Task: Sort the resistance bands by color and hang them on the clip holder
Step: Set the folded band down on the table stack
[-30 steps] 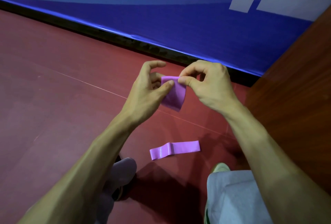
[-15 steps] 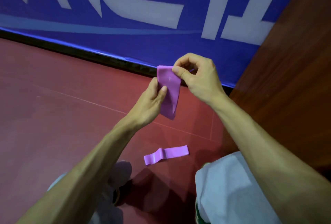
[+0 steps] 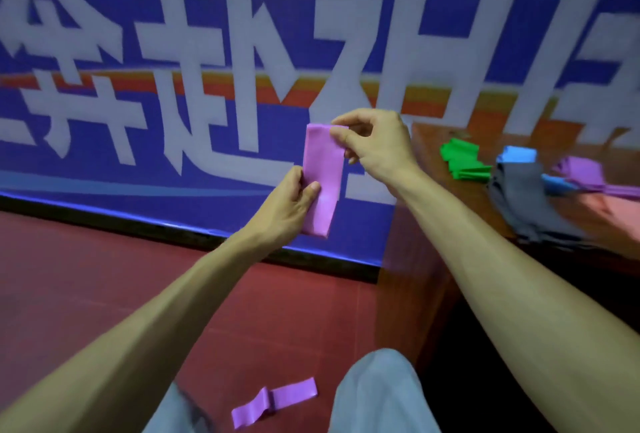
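The purple band (image 3: 322, 183) now hangs upright in the middle of the frame, in front of the blue banner (image 3: 207, 34). One second ago it was held lower, above the red floor (image 3: 104, 276), and it looked shorter and more folded. The right hand (image 3: 375, 145) pinches its top edge between thumb and forefinger. The left hand (image 3: 287, 204) grips its left edge lower down, with the thumb pressed on the front. So both hands are closed on this one band, and it is opened to its length.

The view is also raised. A tabletop (image 3: 429, 147) appears at the right of the frame, which was not visible before. Piles of bands lie on it: green (image 3: 464, 162), blue (image 3: 516, 155), grey (image 3: 526, 200), purple (image 3: 588, 173) and pink (image 3: 609, 214).

I judge that the person turns toward these piles to put the held band with the purple ones. The sorting seems well advanced.

A second purple band (image 3: 273, 401) lies on the floor at the bottom of the frame, not yet picked up. No clip holder is visible, so hanging is probably not started here.
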The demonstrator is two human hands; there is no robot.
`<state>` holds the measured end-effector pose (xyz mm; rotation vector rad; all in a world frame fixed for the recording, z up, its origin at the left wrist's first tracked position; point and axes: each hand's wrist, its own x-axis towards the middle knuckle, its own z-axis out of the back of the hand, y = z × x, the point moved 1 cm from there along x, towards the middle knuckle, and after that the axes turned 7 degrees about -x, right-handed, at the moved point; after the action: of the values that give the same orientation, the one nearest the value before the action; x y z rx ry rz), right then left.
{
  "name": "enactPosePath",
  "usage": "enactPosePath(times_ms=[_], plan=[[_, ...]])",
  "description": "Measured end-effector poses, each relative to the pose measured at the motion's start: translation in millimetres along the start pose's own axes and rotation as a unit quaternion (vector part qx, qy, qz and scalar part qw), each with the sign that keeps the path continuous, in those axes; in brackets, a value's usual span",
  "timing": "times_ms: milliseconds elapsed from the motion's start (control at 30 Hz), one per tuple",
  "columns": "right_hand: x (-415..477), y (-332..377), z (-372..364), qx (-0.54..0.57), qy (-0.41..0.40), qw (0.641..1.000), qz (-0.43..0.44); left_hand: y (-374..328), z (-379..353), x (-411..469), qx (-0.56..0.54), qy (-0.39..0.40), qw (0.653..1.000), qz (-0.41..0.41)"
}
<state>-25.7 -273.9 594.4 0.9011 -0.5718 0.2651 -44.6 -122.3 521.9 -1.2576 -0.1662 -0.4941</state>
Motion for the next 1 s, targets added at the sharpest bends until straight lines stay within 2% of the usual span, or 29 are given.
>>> enactPosePath(times_ms=[167,267,433,700,833,1000], plan=[[-7.6,28.6,88.7,-0.081,0.052,0.995,0.032,-58.2,-29.4,1.5,0.01,0.022,1.0,-0.013],[-16.0,32.7,136.9,-0.147,0.055,0.987,0.041,-91.1,-54.7,1.0,-0.008,0.051,0.998,-0.027],[-32.3,22.2,209.0,-0.172,0.004,0.985,0.009,-141.6,-105.8,-0.6,-0.064,0.094,0.993,-0.024],[-55.3,-31.6,303.0,-0.099,-0.109,0.986,-0.078,-191.3,-203.8,13.6,-0.14,0.163,0.977,0.019],[-48.0,-71.3,342.7,-0.123,-0.13,0.977,-0.113,-201.7,-251.8,37.7,-0.162,0.22,0.961,0.05],[-15.3,-127.9,377.4,-0.16,-0.14,0.968,-0.132,-203.6,-306.1,92.9,-0.155,0.252,0.951,0.086]])
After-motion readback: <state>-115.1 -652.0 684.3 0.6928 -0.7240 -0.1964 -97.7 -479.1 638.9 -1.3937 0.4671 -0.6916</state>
